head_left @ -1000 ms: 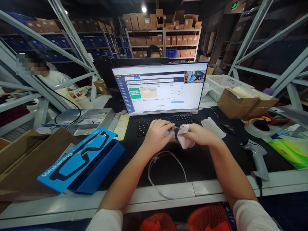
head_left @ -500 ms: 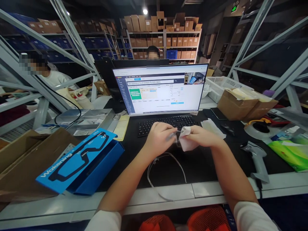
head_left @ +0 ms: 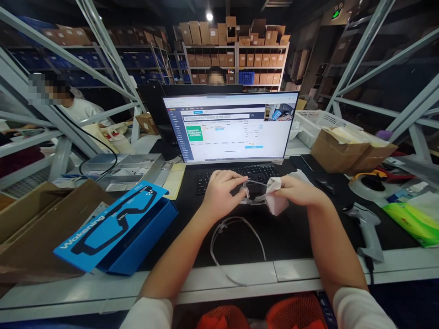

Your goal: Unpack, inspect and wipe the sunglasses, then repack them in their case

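Note:
In front of the keyboard, a clear, see-through pair of glasses (head_left: pixel 258 201) spans the gap between my hands. My left hand (head_left: pixel 224 192) pinches its left end between thumb and fingertips. A crumpled white tissue (head_left: pixel 277 203) is gripped in my right hand (head_left: pixel 299 189), pressed around the right end of the glasses. Below them, a thin, clear curved frame piece (head_left: pixel 213 246) lies on the black mat, one end reaching over the table's front edge. To the left, a blue box (head_left: pixel 137 237) with a glasses outline on its tilted lid stands open.
Behind my hands are a keyboard (head_left: pixel 202 183) and a monitor (head_left: pixel 222 132). A grey barcode scanner (head_left: pixel 368 228), a green tissue pack (head_left: pixel 408 221) and a tape roll (head_left: pixel 368 185) sit right. Cardboard boxes (head_left: pixel 338 148) stand behind them; an open carton (head_left: pixel 44 228) is at left.
My hands have moved apart, the right one rightward with the tissue and the left slightly leftward. More of the clear glasses now shows between them. The curved piece has stayed put.

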Demonstrator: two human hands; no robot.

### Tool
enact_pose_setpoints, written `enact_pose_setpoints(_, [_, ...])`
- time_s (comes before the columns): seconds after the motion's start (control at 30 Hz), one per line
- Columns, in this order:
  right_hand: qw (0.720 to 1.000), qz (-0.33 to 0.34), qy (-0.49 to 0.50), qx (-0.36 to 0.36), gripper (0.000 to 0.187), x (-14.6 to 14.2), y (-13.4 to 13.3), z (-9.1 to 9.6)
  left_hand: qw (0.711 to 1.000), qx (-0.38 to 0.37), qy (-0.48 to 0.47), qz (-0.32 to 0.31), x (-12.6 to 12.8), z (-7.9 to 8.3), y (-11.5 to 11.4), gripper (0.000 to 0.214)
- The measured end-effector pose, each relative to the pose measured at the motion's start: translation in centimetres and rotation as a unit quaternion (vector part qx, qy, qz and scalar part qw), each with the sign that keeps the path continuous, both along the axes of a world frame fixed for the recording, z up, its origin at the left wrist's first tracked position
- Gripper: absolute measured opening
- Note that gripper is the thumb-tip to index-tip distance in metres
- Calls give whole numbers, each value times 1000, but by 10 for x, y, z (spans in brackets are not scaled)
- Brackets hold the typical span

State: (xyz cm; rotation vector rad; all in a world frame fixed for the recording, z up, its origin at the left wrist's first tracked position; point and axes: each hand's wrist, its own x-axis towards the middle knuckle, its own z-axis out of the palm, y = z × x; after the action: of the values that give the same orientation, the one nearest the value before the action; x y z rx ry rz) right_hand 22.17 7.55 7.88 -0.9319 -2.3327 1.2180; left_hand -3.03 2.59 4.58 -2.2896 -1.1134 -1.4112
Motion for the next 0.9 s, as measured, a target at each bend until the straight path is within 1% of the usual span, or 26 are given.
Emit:
enact_pose_setpoints(0.07, [999,21,-42,-16,24,-7,-2,-3,999,3,33,-5,5,-1,-3,21])
enact_pose_setpoints(0.13, [993,45,-99,-54,28,-16,-5,-7,996,-7,85,-25,12,-4,-5,18])
enact_pose_setpoints(0.17, [989,52,-120,-61,30,-20,-6,-8,993,-14,113,-36,15,-6,-6,17])
enact_pose_setpoints(0.27, [989,63,-128,-29,34,-30,-8,-9,985,-34,158,-51,21,-9,-7,16])
enact_pose_setpoints(0.33, [992,63,-105,-22,34,-31,-8,-6,987,-43,147,-47,19,-8,-6,15])
enact_pose_setpoints(0.47, [989,69,-100,-89,35,-17,-6,3,994,-51,90,-33,6,0,-3,18])
enact_pose_setpoints(0.53, [986,81,-101,-109,37,-8,-5,5,996,-58,60,-27,-1,4,-2,21])
enact_pose_setpoints(0.63, [986,100,-86,-104,36,1,-2,7,997,-71,30,-28,-7,8,-4,23])
enact_pose_setpoints(0.7, [982,122,-91,-114,34,2,-1,6,996,-78,33,-39,-7,9,-6,23])
enact_pose_setpoints(0.8, [973,146,-119,-136,32,-6,-3,2,993,-78,63,-59,-2,8,-8,22])
enact_pose_setpoints(0.83, [972,149,-126,-134,32,-10,-3,-1,992,-75,77,-64,1,7,-10,21])
enact_pose_setpoints(0.9, [976,148,-123,-105,34,-19,-4,-6,989,-64,108,-71,7,4,-12,19])
